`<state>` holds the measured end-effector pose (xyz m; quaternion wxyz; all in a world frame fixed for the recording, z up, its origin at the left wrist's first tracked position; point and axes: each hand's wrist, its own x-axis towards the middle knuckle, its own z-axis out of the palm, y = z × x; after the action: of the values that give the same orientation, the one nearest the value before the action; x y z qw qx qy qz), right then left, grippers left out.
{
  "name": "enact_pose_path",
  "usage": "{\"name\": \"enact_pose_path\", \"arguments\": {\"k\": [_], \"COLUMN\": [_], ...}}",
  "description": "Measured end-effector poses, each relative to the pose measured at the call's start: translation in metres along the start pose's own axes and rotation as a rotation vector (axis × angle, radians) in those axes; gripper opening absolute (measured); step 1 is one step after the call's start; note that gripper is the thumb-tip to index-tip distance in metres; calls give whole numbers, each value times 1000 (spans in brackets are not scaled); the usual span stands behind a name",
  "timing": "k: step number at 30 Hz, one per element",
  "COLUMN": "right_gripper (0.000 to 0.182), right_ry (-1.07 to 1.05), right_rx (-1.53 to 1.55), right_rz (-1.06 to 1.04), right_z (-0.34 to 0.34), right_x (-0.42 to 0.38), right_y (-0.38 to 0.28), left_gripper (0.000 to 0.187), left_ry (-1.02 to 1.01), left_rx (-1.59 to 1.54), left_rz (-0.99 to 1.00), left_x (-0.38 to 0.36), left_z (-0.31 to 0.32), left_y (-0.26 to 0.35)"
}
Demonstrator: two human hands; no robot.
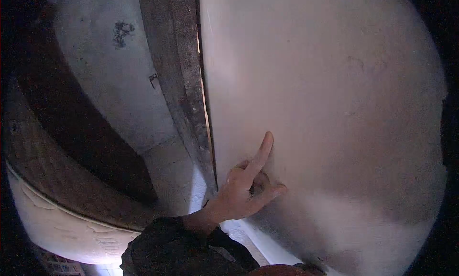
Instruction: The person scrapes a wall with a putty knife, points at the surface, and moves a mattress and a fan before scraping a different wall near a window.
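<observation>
My left hand (244, 190) is at the lower middle, coming out of a dark sleeve (172, 247). Its index finger is stretched out and points up and right, while the thumb extends to the right. The other fingers are bent and partly hidden. Nothing shows in the hand. Index fingertip and thumb lie against or very close to a large pale, flat panel (325, 94) that looks like a door. My right hand cannot be made out; a dim reddish shape (282, 270) shows at the bottom edge.
A dark wooden frame (179, 70) runs along the panel's left edge, with a thin bright gap between. Further left are a grey wall (105, 70) with a small metal latch (153, 80), a dark brown band (91, 118), and a quilted mattress-like thing (81, 223).
</observation>
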<state>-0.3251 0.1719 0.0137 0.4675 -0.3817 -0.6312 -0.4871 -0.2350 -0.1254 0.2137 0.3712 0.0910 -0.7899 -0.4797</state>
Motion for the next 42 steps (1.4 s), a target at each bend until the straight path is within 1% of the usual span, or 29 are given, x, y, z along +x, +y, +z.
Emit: {"name": "enact_pose_path", "arguments": {"k": [1,3,4,6,7,9,10,12,13,15,16,18,19,21,22,23,24,25,26,28,29,30,31,34,36,37,39,42], "right_gripper": [53,49,49,46,46,44,43,40,40,34,34,32,32,32,32,32,33,35,35,36,36,35,35,26,21,20,18,21], "right_ry": [2,92,99,159,165,202,216,235,231,135,130,109,104,14,-28,-33,-33,-35,-34,190,193,-150,-152,-316,-419,-467,-553,-643], "right_rx": [2,104,106,-138,-142,-56,-14,73,70,173,168,-234,-243,-37,69,68,240,415,417,420,424,829,828,1166,1388,1496,1696,2001], "right_rz": [-2,-6,-8,-58,-67,-117,-141,-188,-198,-31,-40,-167,-174,-75,-24,-25,-50,-76,-81,-113,-110,169,172,396,549,622,780,992], "right_z": [4,8,9,-7,-10,-18,-20,-23,-22,-20,-17,-27,-31,-35,-36,-31,-24,-9,-9,-12,-12,-11,-12,-28,-36,-38,-40,-38], "right_x": [-3,-6,-9,22,27,33,36,40,40,46,45,51,53,57,59,58,58,51,57,72,72,70,70,73,78,81,89,89], "right_y": [1,2,2,9,14,25,29,32,31,24,24,25,25,23,24,27,34,32,34,32,31,32,31,16,10,9,18,36], "left_gripper": [91,90,90,90,90,91,91,107,107,107,107,93,93,92,92,92,92,92,92,92,92,91,91,92,92,92,94,95], "left_ry": [2,17,22,-2,-6,-34,-42,-9,-19,-32,-42,47,35,59,52,31,12,12,-1,0,30,57,54,27,25,16,41,34], "left_rx": [1,4,2,6,2,13,11,87,90,63,65,-15,-17,-133,-132,-128,-122,-114,-85,-56,-53,-50,-50,-26,-59,-64,-43,-42], "left_rz": [-3,26,21,-17,-28,-151,-156,126,121,16,12,43,41,22,22,-24,-70,-71,-73,-75,-5,66,69,43,-25,-28,-12,-20], "left_x": [0,1,-2,7,8,11,12,16,15,15,13,16,16,15,15,16,16,12,13,15,17,18,18,29,32,33,30,24], "left_z": [1,1,-1,-16,-18,-24,-23,-16,-16,-16,-12,-10,-8,-3,-4,-6,-8,4,4,7,10,12,12,15,18,20,20,15], "left_y": [-2,-8,-9,4,8,15,11,2,2,3,6,8,7,3,6,9,12,8,7,4,1,-1,-2,-10,-9,-11,-10,-14]}}
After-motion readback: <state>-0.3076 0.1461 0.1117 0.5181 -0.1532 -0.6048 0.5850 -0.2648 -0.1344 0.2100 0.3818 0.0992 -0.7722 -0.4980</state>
